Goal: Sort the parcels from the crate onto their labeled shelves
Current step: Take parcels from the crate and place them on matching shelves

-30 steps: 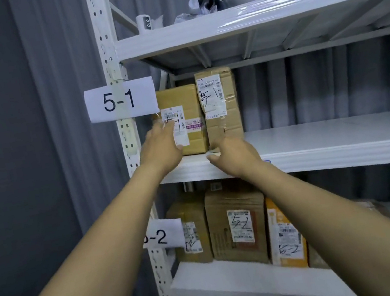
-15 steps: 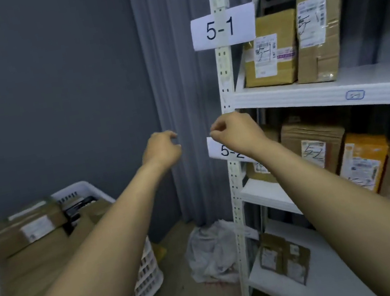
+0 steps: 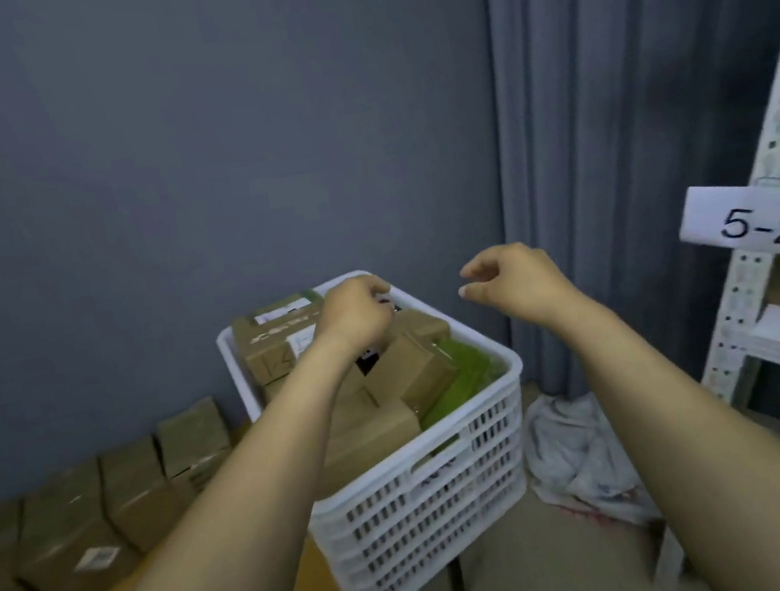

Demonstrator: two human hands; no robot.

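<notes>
Left hand [image 3: 355, 314], right hand [image 3: 514, 286] loosely curled, empty, above white crate [image 3: 430, 507] of brown parcels [image 3: 412, 374].

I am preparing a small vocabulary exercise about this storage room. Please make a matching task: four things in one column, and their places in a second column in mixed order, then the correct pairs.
Things
1. white slotted plastic crate
2. white paper sign "5-2"
3. row of brown cardboard boxes
4. crumpled white cloth

Places
A. on the floor at the foot of the grey curtain
B. against the wall, left of the crate
C. fixed to the white shelf post at the right
D. below the left hand, filled with parcels

Pairs: 1-D, 2-C, 3-B, 4-A
</notes>
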